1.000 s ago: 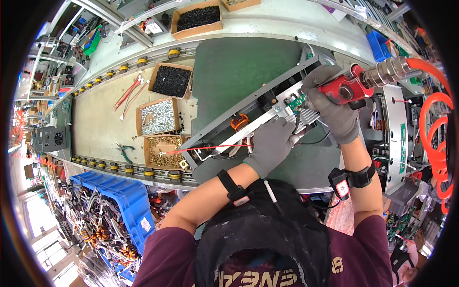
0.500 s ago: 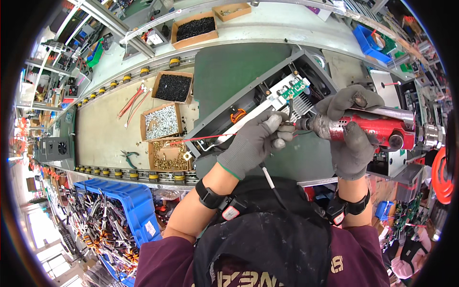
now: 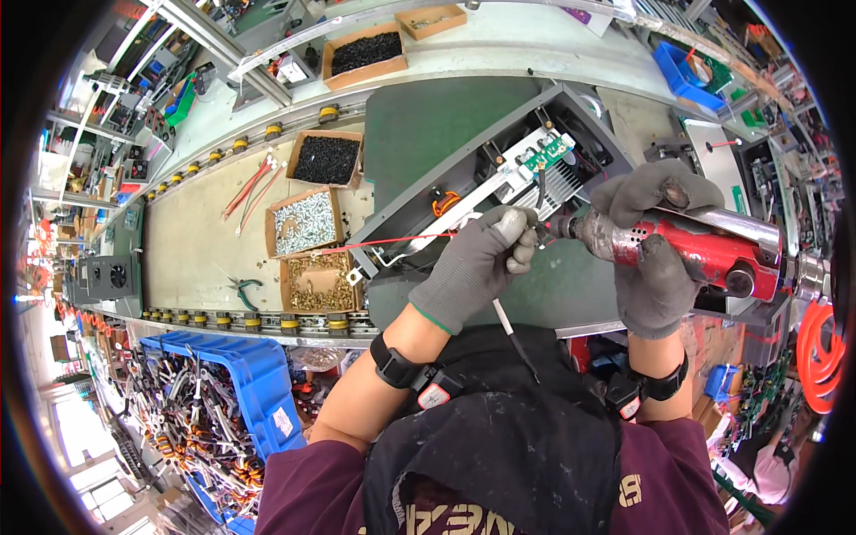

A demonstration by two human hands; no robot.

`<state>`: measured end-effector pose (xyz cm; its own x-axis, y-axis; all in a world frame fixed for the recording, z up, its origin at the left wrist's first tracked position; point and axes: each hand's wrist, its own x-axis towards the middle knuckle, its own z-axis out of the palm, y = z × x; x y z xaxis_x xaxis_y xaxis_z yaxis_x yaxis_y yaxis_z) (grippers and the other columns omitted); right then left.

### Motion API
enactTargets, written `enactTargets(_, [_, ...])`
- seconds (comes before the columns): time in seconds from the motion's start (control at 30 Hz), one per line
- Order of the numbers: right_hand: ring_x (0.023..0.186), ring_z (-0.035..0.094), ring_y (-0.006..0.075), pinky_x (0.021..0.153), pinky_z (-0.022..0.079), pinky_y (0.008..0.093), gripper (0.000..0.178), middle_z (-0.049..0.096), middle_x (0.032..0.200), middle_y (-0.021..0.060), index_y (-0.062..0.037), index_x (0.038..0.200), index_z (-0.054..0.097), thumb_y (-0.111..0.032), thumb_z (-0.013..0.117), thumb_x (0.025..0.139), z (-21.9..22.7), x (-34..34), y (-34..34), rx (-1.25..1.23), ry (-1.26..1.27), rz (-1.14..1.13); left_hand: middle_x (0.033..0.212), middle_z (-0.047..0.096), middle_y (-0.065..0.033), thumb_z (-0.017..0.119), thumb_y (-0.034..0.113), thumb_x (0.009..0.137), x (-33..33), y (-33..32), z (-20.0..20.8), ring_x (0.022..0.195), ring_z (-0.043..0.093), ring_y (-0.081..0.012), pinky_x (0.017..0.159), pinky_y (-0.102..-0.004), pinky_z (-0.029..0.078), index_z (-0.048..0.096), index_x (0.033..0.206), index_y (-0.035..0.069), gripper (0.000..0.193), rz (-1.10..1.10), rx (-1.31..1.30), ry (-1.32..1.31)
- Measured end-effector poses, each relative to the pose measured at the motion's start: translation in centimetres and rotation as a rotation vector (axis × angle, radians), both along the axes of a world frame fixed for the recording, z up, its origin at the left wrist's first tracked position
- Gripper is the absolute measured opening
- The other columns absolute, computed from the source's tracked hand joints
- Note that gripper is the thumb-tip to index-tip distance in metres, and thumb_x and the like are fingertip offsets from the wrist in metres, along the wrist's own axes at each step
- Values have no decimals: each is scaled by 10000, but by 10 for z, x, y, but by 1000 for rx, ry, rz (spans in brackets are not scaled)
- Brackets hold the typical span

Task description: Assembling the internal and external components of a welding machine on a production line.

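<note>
Grey-gloved right hand (image 3: 658,290) grips a red, barrel-shaped metal driver (image 3: 704,248).
Its dark tip (image 3: 563,228) sits beside the pinched left hand (image 3: 468,272), contents unclear.

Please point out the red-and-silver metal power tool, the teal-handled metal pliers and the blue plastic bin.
Red-and-silver metal power tool (image 3: 704,245): head view, on its red body.
Teal-handled metal pliers (image 3: 241,286): head view, near the joint.
Blue plastic bin (image 3: 261,389): head view, on its right-hand wall.

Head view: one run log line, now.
left hand: by tool tip, grasp unclear | right hand: gripping red power tool | grey chassis: open | pliers: lying at left
</note>
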<state>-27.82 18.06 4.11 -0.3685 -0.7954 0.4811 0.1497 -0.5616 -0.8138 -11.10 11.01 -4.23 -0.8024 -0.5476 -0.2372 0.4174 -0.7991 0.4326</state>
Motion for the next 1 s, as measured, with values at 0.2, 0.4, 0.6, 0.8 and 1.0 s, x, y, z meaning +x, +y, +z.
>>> enactTargets(0.2, [857, 631, 263, 733, 559, 382, 449, 571, 980, 138, -77, 1131, 486, -243, 771, 827, 2, -5, -7, -106, 149, 101, 805, 504, -2, 553, 316, 1009, -3, 3, 7, 671, 437, -76, 573, -213, 368, 571, 1073, 20, 303, -32, 26, -44])
enactTargets(0.4, [720, 590, 240, 647, 549, 385, 377, 522, 821, 85, -135, 1087, 502, -261, 769, 853, 7, -6, -2, -98, 349, 103, 770, 493, 3, 551, 346, 1010, -8, 4, 7, 629, 425, -66, 520, -189, 346, 573, 1066, 14, 338, -59, 105, -149])
enactTargets(0.6, [680, 580, 229, 624, 544, 374, 396, 523, 800, 85, -135, 1093, 495, -279, 774, 852, 11, -8, 1, -110, 394, 115, 769, 499, 3, 554, 370, 1006, -10, 5, 8, 611, 426, -65, 507, -189, 348, 574, 1054, 11, 362, -90, 61, -196])
enactTargets(0.8, [695, 559, 217, 622, 510, 371, 388, 518, 801, 82, -140, 1101, 496, -270, 768, 856, 10, -4, 12, -65, 321, 76, 770, 494, 8, 556, 384, 1003, -12, 10, 11, 611, 440, -61, 486, -191, 344, 569, 1045, 12, 374, -143, 22, -215])
enactTargets(1.0, [686, 524, 202, 625, 474, 368, 432, 522, 826, 77, -137, 1174, 506, -278, 764, 856, 5, -9, 19, -109, 422, -52, 784, 492, 10, 568, 393, 994, -20, 13, 15, 585, 429, -51, 459, -172, 342, 544, 1091, 14, 393, -154, 225, -112])
